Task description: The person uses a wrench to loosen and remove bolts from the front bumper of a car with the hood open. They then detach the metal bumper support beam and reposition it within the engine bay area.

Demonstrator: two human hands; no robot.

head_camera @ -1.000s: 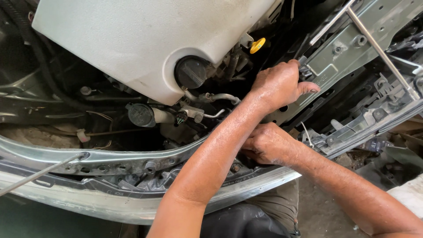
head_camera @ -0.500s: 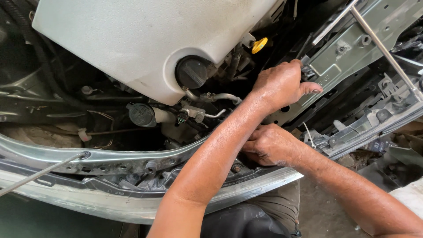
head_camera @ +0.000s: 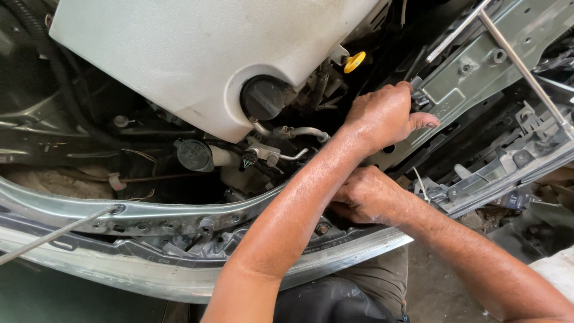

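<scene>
Your left hand (head_camera: 382, 116) is clenched on the edge of the grey metal crossmember (head_camera: 472, 72), seemingly to brace you, while your right hand (head_camera: 371, 196) reaches below it into the gap, its fingers hidden so I cannot tell its grip.

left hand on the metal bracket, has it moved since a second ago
No. The left hand still grips the same spot on the grey bracket, just right of the yellow dipstick handle.
</scene>
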